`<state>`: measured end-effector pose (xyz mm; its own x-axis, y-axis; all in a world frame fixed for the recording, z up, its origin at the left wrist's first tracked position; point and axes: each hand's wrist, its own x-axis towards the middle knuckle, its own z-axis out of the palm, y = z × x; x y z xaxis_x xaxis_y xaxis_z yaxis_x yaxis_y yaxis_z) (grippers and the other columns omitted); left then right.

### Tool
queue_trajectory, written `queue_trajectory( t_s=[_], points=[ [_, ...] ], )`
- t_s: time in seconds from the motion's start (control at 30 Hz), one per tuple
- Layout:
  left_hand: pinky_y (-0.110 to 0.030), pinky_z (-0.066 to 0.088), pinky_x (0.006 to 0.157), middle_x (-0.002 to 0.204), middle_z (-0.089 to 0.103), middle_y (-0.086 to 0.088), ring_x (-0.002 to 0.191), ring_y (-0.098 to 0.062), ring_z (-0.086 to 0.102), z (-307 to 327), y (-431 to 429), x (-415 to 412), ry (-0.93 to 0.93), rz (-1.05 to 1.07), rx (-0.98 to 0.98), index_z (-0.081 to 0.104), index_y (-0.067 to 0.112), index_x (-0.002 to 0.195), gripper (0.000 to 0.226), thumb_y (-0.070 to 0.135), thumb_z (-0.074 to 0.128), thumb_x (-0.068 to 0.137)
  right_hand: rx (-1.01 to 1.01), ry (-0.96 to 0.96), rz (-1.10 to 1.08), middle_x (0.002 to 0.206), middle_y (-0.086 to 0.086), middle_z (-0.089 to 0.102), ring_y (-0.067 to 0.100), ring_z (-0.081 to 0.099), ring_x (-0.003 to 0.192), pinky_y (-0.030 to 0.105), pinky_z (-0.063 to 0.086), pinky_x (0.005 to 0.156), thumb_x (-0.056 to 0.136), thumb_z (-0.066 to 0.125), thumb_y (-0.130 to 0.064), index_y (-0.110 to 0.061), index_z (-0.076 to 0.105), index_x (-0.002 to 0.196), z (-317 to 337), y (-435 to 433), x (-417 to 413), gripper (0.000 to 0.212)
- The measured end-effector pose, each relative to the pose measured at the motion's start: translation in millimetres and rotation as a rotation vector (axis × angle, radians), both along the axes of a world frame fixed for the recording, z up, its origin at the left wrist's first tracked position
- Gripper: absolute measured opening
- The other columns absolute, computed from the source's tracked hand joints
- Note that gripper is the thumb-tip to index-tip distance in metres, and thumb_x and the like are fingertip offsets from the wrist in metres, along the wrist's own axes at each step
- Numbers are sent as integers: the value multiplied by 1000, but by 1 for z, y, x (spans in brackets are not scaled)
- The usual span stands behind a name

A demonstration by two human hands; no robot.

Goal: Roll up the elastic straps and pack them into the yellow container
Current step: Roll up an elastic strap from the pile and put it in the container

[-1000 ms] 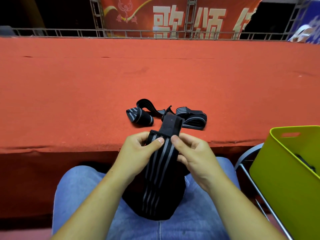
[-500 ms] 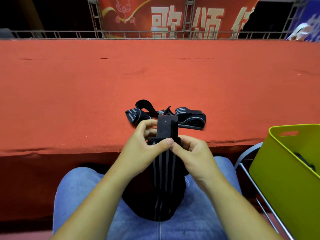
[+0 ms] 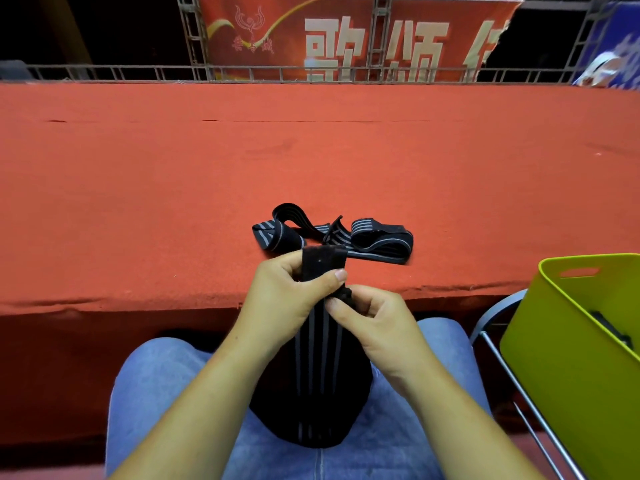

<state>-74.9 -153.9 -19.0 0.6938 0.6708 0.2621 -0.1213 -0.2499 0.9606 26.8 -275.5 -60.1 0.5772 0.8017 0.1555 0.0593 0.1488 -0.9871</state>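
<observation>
Two hands hold a striped strap over a lap.
The strap is black with grey lines and hangs down onto blue jeans; the left hand pinches its top end, thumb in front and fingers behind; the right hand pinches the strap just below that, fingers curled on it; the yellow container sits to the right on a metal chair, with something dark inside; past the hands, more straps lie in a loose heap near the front edge of the red table; far back hangs a red banner behind a metal rail.
</observation>
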Motion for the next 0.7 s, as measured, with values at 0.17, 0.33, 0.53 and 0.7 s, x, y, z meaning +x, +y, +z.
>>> queue_trajectory(
  t_s=[0.17, 0.33, 0.53, 0.7],
  points=[
    [-30, 50, 68, 74, 71, 3, 69, -8, 61, 0, 1, 0, -8, 48, -59, 80, 15, 89, 6, 20, 78, 92, -12, 15, 53, 95, 5, 80, 11, 71, 87, 28, 56, 78, 100, 70, -11, -10, 80, 103, -1, -1, -2, 10],
    [-32, 54, 71, 77, 72, 1, 73, -10, 66, 2, 1, -2, -27, 51, -67, 78, 19, 89, 10, 23, 74, 96, -14, 62, 38, 93, 10, 79, 16, 70, 85, 34, 56, 79, 99, 71, -15, -8, 80, 98, -3, -3, -4, 12],
    [-24, 57, 78, 90, 80, 1, 85, -9, 74, 7, 2, -2, -46, 36, -43, 80, 19, 98, 7, 22, 73, 96, -27, 55, 10, 88, 5, 78, 12, 68, 82, 32, 54, 76, 100, 70, -18, -10, 80, 95, -3, -3, -4, 14],
    [-23, 58, 72, 85, 80, -4, 80, -11, 75, 11, 2, -2, -83, 57, 0, 80, 15, 95, 6, 18, 75, 95, -34, 98, 19, 83, 4, 75, 13, 65, 79, 28, 52, 70, 101, 68, -24, -8, 79, 94, -7, -3, -6, 21]
  ],
)
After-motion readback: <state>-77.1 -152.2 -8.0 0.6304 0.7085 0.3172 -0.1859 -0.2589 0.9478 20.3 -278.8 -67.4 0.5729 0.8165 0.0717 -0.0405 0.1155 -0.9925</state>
